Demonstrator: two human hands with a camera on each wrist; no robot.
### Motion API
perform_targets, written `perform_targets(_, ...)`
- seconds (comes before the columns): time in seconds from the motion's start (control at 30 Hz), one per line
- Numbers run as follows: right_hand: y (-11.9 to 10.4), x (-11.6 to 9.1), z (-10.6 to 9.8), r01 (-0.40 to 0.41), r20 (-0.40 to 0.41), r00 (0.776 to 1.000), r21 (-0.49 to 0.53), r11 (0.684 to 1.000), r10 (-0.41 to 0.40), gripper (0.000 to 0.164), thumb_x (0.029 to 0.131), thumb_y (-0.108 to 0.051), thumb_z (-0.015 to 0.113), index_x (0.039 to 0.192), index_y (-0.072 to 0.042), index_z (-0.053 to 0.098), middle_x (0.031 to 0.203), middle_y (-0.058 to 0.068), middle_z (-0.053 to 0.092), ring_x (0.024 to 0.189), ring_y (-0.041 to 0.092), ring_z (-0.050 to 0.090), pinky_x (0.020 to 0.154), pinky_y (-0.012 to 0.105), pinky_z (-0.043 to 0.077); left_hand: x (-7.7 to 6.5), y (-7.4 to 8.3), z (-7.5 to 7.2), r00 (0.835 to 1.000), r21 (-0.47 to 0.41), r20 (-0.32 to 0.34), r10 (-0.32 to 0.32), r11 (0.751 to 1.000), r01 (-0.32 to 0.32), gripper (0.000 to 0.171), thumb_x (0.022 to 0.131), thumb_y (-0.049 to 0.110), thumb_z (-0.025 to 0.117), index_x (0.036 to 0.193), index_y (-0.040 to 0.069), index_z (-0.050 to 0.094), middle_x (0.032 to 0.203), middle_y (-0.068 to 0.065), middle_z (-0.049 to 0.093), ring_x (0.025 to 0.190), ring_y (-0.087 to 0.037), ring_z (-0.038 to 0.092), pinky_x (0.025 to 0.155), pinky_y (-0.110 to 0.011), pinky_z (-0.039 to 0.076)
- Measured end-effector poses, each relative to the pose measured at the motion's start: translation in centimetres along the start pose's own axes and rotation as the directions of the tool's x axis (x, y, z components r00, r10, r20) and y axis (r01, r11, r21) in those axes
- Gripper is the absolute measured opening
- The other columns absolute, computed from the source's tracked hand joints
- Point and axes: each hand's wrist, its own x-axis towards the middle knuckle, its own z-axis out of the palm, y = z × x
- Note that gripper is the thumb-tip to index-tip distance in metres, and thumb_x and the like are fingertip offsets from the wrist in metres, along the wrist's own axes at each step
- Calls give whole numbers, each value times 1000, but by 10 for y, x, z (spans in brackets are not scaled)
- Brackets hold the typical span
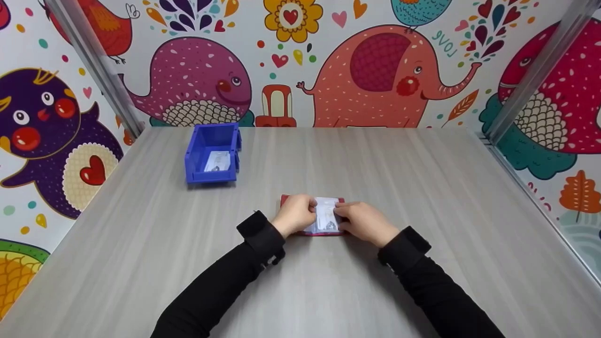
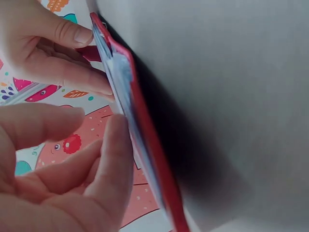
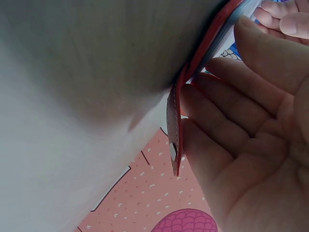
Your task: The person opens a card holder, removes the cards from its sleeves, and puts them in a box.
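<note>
- Head view: a red card wallet [image 1: 324, 233] lies open on the bench [image 1: 422, 169], between the left hand [image 1: 296, 215] and the right hand [image 1: 368, 221], with a white card [image 1: 327, 215] showing over its clear sleeves. A blue bin [image 1: 210, 176] with another card [image 1: 218, 161] inside stands well apart, beyond and to the left.
- Head view, the step: seating the white card in a sleeve looks like the work in hand, as a judgement. It should go best with the left hand steadying the sleeves and the right easing the card in square, under light, even pressure, so that no corner bends or catches.
- Left wrist view: the left grip is loosely spread, with a visible gap between thumb and fingers, and one finger [image 2: 116, 145] touches the sleeves [image 2: 126, 89]. A soft touch there should keep them from folding. The right thumb [image 2: 72, 33] meets the wallet's edge nearby.
- Right wrist view: the right grip is partly curved, its thumb against the stacked sleeves and its fingers [image 3: 231, 104] along the strap [image 3: 176, 121], which juts from the wallet's edge. Whether it pinches the card, a sleeve or just that edge, I cannot tell. Keeping the strap out of the card's path would help.
</note>
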Motion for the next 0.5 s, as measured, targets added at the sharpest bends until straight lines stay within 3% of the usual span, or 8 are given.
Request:
perform_targets(0.3,0,0,1,-6,-2,1000,2,1000,6,19,80,4,73,99,3,70,116,21,68,105,36,66,86,46,53,4,-3,-2,992,-53,47,-113,992,116,25,78,-2,60,100,-6,71,90,-11,68,79,-20,56,75,-30,49)
perform_targets(0.5,0,0,1,-19,11,1000,-3,1000,19,22,82,3,73,104,4,71,117,21,67,106,35,65,87,46,53,6,-2,-1,993,-49,40,-113,992,115,18,77,-2,58,89,-4,71,79,-7,63,73,-19,52,68,-28,45)
